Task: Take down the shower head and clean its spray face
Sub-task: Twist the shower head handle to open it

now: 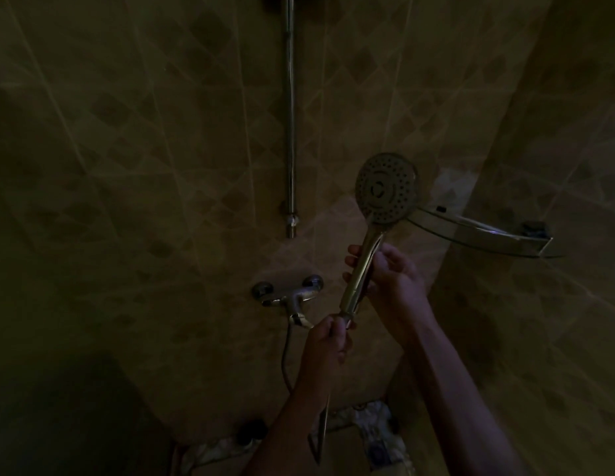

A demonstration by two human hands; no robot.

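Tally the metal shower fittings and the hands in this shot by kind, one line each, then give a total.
Shower head: 1
Wall rail: 1
Mixer tap: 1
Hose: 1
Corner shelf: 1
Hands: 2, the left hand at the handle's base, the right hand round the handle
Total: 7

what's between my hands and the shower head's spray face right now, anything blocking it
Nothing visible. The right hand grips the shower head by its handle, the left hand pinches the handle's base, and the spray face is bare, turned toward the camera.
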